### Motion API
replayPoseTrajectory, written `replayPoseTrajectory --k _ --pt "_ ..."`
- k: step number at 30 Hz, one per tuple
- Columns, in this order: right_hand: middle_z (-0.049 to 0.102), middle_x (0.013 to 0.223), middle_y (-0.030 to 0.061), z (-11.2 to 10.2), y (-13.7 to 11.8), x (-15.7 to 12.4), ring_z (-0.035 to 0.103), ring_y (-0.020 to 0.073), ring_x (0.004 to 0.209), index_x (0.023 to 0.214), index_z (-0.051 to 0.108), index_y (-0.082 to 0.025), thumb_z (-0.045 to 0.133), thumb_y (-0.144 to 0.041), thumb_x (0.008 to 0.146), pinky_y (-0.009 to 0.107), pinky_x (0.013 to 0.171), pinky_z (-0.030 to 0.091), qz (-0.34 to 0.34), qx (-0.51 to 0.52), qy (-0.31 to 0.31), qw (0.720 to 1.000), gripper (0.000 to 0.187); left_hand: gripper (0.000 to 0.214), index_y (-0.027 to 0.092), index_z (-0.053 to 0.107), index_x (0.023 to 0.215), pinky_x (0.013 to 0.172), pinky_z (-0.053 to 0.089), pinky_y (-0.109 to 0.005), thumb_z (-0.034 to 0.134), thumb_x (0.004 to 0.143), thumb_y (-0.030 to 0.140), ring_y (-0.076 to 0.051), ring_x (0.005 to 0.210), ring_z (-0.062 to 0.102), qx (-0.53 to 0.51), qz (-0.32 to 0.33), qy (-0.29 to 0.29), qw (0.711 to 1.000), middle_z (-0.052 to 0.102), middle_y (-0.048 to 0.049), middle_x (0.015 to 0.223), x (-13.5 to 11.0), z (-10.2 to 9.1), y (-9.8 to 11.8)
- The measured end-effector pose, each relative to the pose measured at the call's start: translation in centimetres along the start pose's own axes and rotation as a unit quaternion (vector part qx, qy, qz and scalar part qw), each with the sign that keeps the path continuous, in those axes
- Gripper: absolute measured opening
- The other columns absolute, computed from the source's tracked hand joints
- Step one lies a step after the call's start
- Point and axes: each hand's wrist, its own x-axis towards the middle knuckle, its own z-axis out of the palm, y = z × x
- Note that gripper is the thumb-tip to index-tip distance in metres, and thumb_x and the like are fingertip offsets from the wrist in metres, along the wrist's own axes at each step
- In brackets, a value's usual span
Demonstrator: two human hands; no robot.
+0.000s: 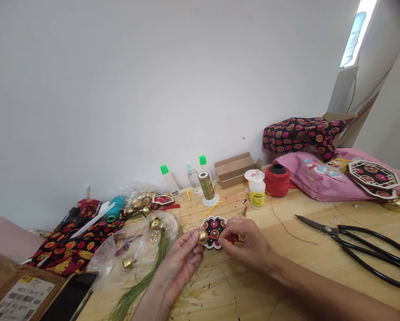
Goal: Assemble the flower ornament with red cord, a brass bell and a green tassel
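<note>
Between the thumb and fingers of my left hand (183, 254) is a round gold bell (202, 236). My right hand (246, 240) is closed in a pinch on a short red cord (214, 238) that runs from the bell. Just behind both hands lies a scalloped ornament (214, 225) with a pale rim and dark patterned fabric, partly hidden by my fingers. A green thread tassel (146, 276) stretches along the table left of my left wrist, with another gold bell (155, 224) near its upper end.
Black-handled scissors (336, 234) lie at the right. Behind my hands stand a gold thread spool (206, 186), a glue bottle (257, 191), a red thread spool (277, 180) and a cardboard box (236, 169). A phone (69, 296) and plastic bag (109, 254) lie left.
</note>
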Motion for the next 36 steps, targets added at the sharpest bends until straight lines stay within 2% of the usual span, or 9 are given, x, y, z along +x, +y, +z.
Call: replayPoseTrajectory --k 10,20,27,32,36 --pt "0.053 0.050 -0.0027 0.1 0.2 0.0 0.045 0.0087 0.049 0.055 0.058 -0.016 0.052 -0.012 0.067 0.021 0.052 0.033 0.004 -0.007 -0.007 1.000 0.014 0.017 0.010 0.060 0.070 0.040 0.030 -0.012 0.073 0.060 0.017 -0.003 0.050 0.043 -0.005 0.007 0.009 1.000 0.051 0.0020 0.063 0.0 0.0 0.1" --pt "0.054 0.050 -0.0021 0.1 0.2 0.0 0.045 0.0090 0.049 0.056 0.059 -0.016 0.052 -0.011 0.067 0.021 0.052 0.034 0.000 -0.007 -0.008 1.000 0.014 0.027 0.011 0.062 0.085 0.040 0.029 -0.012 0.072 0.061 0.020 -0.003 0.050 0.042 0.051 0.011 0.002 0.999 0.052 0.0022 0.065 0.1 -0.1 0.0" --pt "0.054 0.050 -0.0022 0.4 0.4 -0.1 0.046 0.0094 0.049 0.055 0.058 -0.017 0.054 -0.015 0.070 0.021 0.052 0.033 -0.011 -0.031 -0.024 0.999 0.016 0.030 0.013 0.062 0.089 0.041 0.028 -0.013 0.072 0.062 0.022 -0.003 0.049 0.042 0.091 0.022 0.004 0.996 0.059 -0.0009 0.071 0.3 -0.5 -0.5" --pt "0.058 0.056 0.0000 0.5 0.7 -0.2 0.049 0.0110 0.056 0.062 0.063 -0.017 0.055 -0.021 0.074 0.022 0.056 0.035 -0.032 -0.054 -0.049 0.997 0.015 0.030 0.011 0.064 0.085 0.040 0.026 -0.012 0.075 0.058 0.021 -0.002 0.050 0.042 0.115 0.025 0.018 0.993 0.061 -0.0018 0.070 0.2 0.2 -0.6" --pt "0.059 0.058 -0.0005 0.5 0.9 0.0 0.048 0.0099 0.051 0.074 0.065 -0.017 0.063 -0.021 0.070 0.020 0.050 0.035 0.008 -0.061 -0.069 0.996 0.006 0.032 0.011 0.064 0.081 0.039 0.023 -0.012 0.077 0.054 0.022 -0.001 0.044 0.038 0.113 0.029 0.035 0.993 0.058 0.0005 0.065 0.1 0.5 -0.6"
